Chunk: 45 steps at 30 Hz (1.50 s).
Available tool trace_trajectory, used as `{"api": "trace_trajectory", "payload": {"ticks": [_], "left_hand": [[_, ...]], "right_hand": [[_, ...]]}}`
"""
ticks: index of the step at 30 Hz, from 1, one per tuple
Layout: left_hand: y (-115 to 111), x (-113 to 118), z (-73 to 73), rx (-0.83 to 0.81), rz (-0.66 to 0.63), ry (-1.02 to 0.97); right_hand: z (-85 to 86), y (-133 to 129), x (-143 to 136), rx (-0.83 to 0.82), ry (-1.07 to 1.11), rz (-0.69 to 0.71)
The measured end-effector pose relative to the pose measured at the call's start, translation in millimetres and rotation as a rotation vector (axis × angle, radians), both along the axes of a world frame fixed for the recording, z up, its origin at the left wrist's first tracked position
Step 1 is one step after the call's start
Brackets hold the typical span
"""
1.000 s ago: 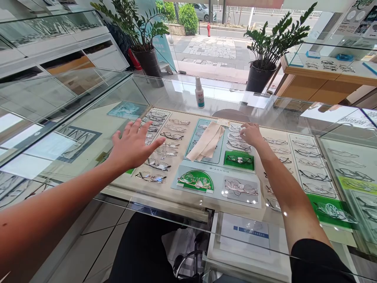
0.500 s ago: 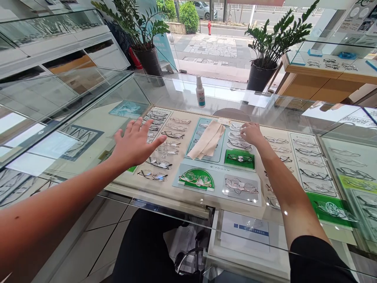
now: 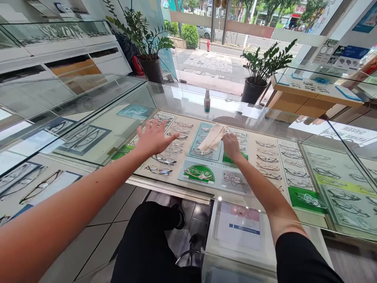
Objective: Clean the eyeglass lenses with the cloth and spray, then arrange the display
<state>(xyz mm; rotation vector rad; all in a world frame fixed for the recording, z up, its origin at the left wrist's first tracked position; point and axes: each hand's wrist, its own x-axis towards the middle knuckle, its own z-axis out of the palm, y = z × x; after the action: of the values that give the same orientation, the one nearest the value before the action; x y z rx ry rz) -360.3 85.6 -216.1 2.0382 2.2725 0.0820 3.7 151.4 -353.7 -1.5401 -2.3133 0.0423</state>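
My left hand [image 3: 154,137] is spread flat, palm down, over the left part of the glass counter [image 3: 179,96], with nothing in it. Beneath it, inside the case, lie rows of eyeglasses [image 3: 163,159]. A pale peach cleaning cloth [image 3: 212,139] with a zigzag edge lies loosely folded on the glass, right of my left hand. My right hand [image 3: 231,145] has its fingers curled at the cloth's right end and closed on it; the fingertips are partly hidden. A small white spray bottle [image 3: 207,102] stands upright beyond the cloth.
Two potted plants [image 3: 151,68] stand beyond the counter, before the window. A wooden display table [image 3: 312,92] with glasses is at the far right. Below the counter's near edge sits an opened drawer [image 3: 238,232] with a printed sheet. My legs [image 3: 153,243] are underneath.
My right hand has moved left from beside the cloth onto its right end and closed there. The cloth has shifted slightly. My left hand stays spread. The camera view has tilted up.
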Motion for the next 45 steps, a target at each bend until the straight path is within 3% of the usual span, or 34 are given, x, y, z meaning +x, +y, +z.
{"api": "trace_trajectory", "payload": {"ticks": [6,10,14,16,21,24,28,31,33,45], "left_hand": [[3.0,4.5,-0.6,0.015,-0.029,-0.041],[4.3,7.8,1.3,0.032,-0.049,-0.073],[6.5,10.4,2.6,0.038,-0.071,-0.093],[7.1,11.8,3.1,0.036,-0.068,-0.090],[5.3,13.3,5.4,0.026,-0.079,-0.102],[4.3,13.3,6.4,0.029,-0.092,-0.124],[3.6,14.7,6.7,0.039,-0.107,-0.140],[3.9,15.4,6.5,0.049,-0.116,-0.143],[4.6,15.1,6.4,0.048,-0.111,-0.143],[7.4,13.5,3.8,0.067,-0.088,-0.177]], "right_hand": [[-1.8,-85.4,-27.8,-0.107,-0.045,0.078],[13.3,-165.6,-24.6,-0.250,-0.045,0.116],[39.2,-251.6,-13.8,-0.400,0.026,0.147],[57.9,-287.6,-6.4,-0.496,0.183,0.154],[109.0,-358.3,18.1,-0.756,0.936,0.084],[123.8,-399.8,35.9,-0.560,0.946,-0.048],[112.3,-443.9,55.4,-0.008,0.490,-0.351],[95.2,-454.0,61.7,0.129,0.249,-0.551],[87.7,-450.1,62.0,0.146,0.145,-0.595],[67.3,-367.5,82.3,0.289,-0.082,-0.531]]}}
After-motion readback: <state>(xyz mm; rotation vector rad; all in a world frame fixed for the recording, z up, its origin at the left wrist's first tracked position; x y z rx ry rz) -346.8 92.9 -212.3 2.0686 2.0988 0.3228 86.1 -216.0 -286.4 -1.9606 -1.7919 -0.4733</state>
